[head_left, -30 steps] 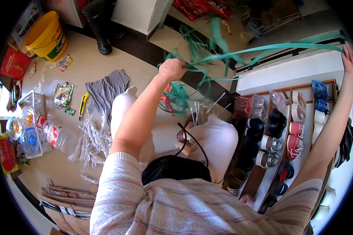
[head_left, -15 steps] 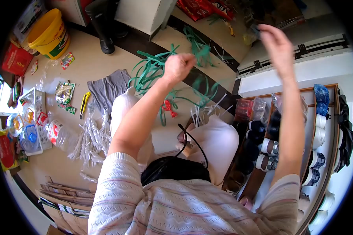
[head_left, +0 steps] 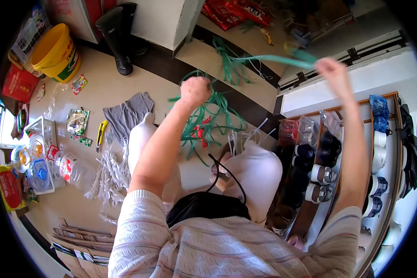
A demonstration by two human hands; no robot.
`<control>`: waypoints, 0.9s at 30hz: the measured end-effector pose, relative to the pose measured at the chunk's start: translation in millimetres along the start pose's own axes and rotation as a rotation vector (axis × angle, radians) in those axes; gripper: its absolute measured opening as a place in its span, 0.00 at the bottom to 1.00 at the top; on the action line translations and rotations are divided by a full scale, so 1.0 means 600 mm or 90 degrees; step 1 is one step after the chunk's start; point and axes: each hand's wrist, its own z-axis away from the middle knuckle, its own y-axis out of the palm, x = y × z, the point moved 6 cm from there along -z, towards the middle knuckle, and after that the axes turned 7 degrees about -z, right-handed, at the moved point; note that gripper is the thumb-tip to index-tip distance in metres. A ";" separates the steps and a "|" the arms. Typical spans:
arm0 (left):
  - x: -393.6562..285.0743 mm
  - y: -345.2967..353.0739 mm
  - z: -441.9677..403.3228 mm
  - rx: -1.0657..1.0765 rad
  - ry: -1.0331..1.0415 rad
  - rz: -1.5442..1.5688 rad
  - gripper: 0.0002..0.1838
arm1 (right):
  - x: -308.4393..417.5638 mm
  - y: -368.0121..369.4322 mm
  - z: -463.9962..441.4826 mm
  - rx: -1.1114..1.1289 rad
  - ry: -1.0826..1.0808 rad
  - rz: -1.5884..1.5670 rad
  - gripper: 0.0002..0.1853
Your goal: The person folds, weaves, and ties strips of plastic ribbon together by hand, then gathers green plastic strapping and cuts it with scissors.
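Clutching green straps (head_left: 217, 98), the left hand (head_left: 196, 91) has a snug grip. The right hand (head_left: 332, 74), kinda blurry, has its grip on one long strand (head_left: 282, 60).

We see smooth, flat plastic in the green strap (head_left: 282, 60) at one o'clock, glossy moulded plastic in the yellow bucket (head_left: 55, 58) at ten, and thin clear plastic in the bottle (head_left: 77, 171) near nine. Toward eleven, our boots (head_left: 113, 32) look like dull-sheened rubber, while the grey cloth (head_left: 129, 112) near ten is matt. We find rough, matt cardboard (head_left: 78, 259) at eight, brown wood in the shoe rack (head_left: 305, 224) at four, and smooth floor tiles (head_left: 109, 83).
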 end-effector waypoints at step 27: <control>-0.059 0.131 -0.044 0.119 -0.001 0.501 0.54 | 0.012 -0.651 0.159 -0.555 0.007 -0.350 0.08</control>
